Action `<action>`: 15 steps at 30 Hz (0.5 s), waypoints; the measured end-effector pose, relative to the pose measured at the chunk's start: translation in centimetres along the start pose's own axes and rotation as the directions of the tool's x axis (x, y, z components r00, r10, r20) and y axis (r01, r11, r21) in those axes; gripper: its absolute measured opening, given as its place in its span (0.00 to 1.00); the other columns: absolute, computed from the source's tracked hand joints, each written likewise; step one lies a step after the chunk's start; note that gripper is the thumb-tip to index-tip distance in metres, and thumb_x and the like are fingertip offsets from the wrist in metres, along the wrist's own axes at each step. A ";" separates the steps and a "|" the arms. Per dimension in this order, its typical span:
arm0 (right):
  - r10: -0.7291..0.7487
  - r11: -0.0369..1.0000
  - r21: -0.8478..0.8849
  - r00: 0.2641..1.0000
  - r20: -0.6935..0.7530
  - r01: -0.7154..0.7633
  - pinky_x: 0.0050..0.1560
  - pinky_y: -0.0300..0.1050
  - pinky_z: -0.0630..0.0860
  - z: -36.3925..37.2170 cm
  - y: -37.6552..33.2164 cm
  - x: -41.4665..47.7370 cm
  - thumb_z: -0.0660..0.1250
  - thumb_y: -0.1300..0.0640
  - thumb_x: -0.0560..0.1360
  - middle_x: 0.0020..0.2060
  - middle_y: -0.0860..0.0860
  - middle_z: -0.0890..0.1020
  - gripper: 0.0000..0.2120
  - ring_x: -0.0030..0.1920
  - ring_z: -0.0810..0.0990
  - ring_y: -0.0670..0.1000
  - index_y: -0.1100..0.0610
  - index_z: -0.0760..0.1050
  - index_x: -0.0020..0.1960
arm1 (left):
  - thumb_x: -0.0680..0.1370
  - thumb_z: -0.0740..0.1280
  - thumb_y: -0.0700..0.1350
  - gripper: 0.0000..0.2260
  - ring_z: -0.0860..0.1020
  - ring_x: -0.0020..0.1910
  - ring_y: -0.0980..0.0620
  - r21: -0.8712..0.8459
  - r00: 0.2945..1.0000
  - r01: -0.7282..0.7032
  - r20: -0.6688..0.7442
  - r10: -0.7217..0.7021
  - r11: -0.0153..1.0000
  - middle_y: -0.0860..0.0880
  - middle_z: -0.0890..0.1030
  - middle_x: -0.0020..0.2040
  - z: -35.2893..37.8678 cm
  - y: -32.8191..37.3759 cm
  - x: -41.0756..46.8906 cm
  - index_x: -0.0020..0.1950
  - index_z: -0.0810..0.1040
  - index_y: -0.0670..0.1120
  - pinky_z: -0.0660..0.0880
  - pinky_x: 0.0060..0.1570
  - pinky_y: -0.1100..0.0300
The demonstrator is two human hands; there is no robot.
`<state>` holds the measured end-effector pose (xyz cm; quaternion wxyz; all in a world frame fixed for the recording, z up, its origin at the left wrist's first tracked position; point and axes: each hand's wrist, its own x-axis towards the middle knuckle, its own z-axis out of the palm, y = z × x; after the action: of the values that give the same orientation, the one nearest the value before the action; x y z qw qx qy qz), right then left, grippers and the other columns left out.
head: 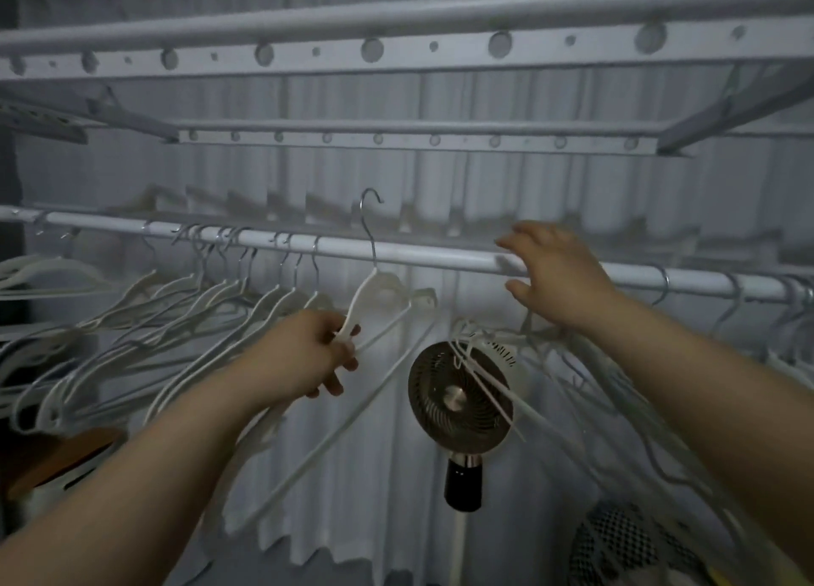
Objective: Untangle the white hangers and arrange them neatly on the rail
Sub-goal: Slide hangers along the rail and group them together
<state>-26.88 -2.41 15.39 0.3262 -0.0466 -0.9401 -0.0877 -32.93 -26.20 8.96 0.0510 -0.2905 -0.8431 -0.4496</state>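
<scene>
The left hand grips one white hanger by its shoulder, with the hook raised above the rail. The right hand is open at that rail, fingers spread, over a tangled bunch that crosses the fan. A row of hangers hangs to the left. Those at the far right are blurred and dim.

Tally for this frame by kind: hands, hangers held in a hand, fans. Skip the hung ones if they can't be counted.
Hands: 2 (left hand, right hand)
Hangers held: 1 (white hanger, in the left hand)
Fans: 1 (fan)
Total: 4
The hung hangers on the rail overlap and blur: not countable.
</scene>
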 end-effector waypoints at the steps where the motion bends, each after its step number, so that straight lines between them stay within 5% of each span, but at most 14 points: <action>1: -0.008 0.998 -0.067 1.000 0.022 0.009 0.69 0.46 0.56 0.4 0.5 0.5 0.63 0.53 0.76 0.73 0.53 0.60 0.28 0.72 0.59 0.54 0.53 0.58 0.73 | 0.79 0.57 0.40 0.07 0.77 0.26 0.59 0.022 1.000 -0.015 -0.027 0.015 1.000 0.54 0.78 0.38 0.5 0.2 0.8 0.54 0.72 0.47 0.71 0.22 0.70; 8: -0.018 0.985 -0.167 0.995 0.102 0.035 0.64 0.47 0.62 2.6 2.1 2.3 0.60 0.49 0.76 0.68 0.53 0.68 0.28 0.66 0.68 0.55 0.53 0.56 0.72 | 0.79 0.58 0.41 0.04 0.74 0.18 0.62 0.117 0.997 -0.026 -0.074 0.034 0.993 0.57 0.77 0.37 3.1 0.3 4.4 0.50 0.71 0.48 0.62 0.17 0.75; 13: -0.049 0.987 -0.148 0.996 0.072 0.059 0.64 0.46 0.63 2.9 2.8 2.4 0.60 0.49 0.76 0.66 0.52 0.69 0.27 0.65 0.69 0.54 0.53 0.57 0.72 | 0.78 0.58 0.41 0.10 0.76 0.22 0.58 0.147 0.999 0.003 -0.036 0.002 0.989 0.54 0.79 0.40 4.7 0.3 6.5 0.57 0.74 0.43 0.74 0.32 0.66; 15: -0.057 0.988 -0.138 0.996 0.072 0.067 0.64 0.45 0.63 2.9 3.0 2.4 0.60 0.48 0.76 0.66 0.52 0.70 0.27 0.65 0.68 0.54 0.53 0.57 0.72 | 0.78 0.58 0.41 0.10 0.76 0.24 0.56 0.145 1.000 0.003 -0.023 0.000 0.989 0.51 0.79 0.42 5.4 0.5 7.0 0.57 0.74 0.42 0.71 0.26 0.71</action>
<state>-30.13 1.15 15.03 0.2872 -0.0430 -0.9431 -0.1620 -37.53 -18.58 8.55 0.0813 -0.2801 -0.8732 -0.3905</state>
